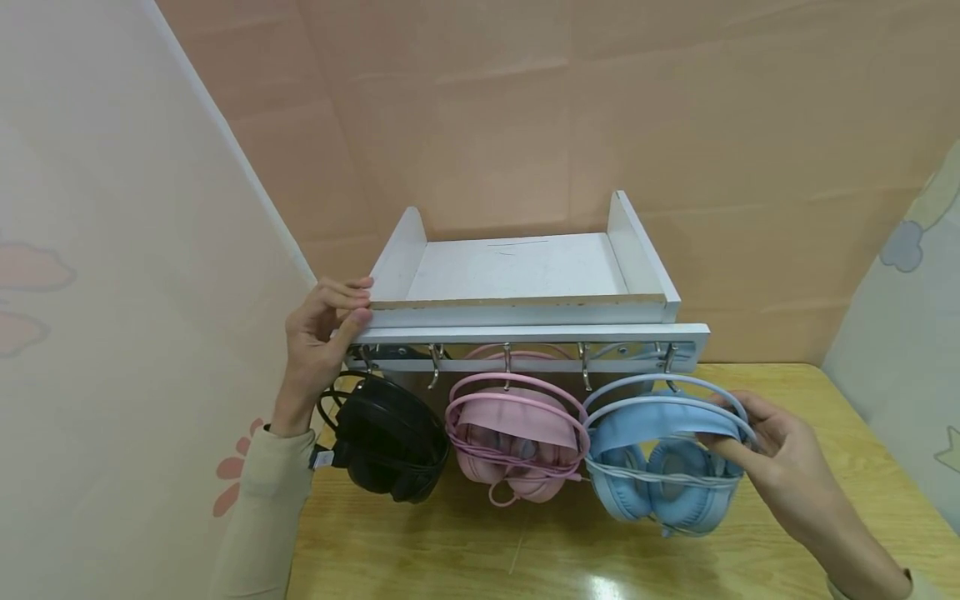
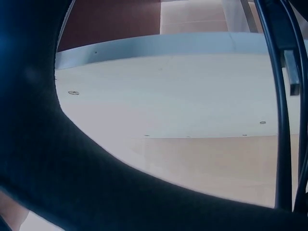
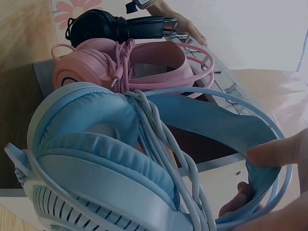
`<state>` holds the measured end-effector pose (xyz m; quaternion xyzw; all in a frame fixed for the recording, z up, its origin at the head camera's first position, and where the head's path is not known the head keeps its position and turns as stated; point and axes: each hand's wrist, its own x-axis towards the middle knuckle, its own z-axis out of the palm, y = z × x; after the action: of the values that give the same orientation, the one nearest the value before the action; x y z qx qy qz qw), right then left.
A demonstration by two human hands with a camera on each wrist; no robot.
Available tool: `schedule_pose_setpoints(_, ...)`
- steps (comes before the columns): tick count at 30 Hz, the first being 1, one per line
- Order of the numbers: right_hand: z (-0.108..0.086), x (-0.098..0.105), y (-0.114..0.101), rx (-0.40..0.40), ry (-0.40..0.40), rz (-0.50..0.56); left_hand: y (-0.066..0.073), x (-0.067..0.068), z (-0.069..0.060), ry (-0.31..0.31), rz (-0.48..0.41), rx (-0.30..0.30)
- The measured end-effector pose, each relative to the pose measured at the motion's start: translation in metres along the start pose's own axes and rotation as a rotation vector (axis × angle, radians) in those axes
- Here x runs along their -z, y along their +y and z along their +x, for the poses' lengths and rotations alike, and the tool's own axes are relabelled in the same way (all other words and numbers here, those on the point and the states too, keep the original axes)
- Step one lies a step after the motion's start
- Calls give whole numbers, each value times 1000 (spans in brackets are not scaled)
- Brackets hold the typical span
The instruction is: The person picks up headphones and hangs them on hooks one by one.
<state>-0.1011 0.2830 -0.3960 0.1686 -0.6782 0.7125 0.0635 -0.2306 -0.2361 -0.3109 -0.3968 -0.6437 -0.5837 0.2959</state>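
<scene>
My right hand grips the headband of the light blue headphones at its right side. In the right wrist view, the thumb presses the band's inner face and fingertips show behind it. The blue cable is wound across the ear cups. My left hand holds the front left corner of the white shelf, fingers on top and thumb at the front. Pink headphones hang in the middle of the hook rail. Black headphones hang at the left, and their band fills much of the left wrist view.
Metal hooks line the rail's front. A wood-grain table lies beneath the headphones. The shelf has raised side boards. A patterned panel stands at the left, with a brown paper-like backdrop behind.
</scene>
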Motion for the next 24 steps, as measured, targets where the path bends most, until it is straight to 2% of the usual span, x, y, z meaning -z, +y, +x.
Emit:
schedule_pose_setpoints(6, -2, -3, -2, -21, 26, -134, 0, 0, 0, -8, 13, -2)
schedule_pose_setpoints(17, -3, -12, -1, 86, 40, -197, 0, 0, 0, -14, 15, -3)
schedule_pose_setpoints(24, -3, -13, -3, 89, 67, -350, 1, 1, 0, -13, -22, -12)
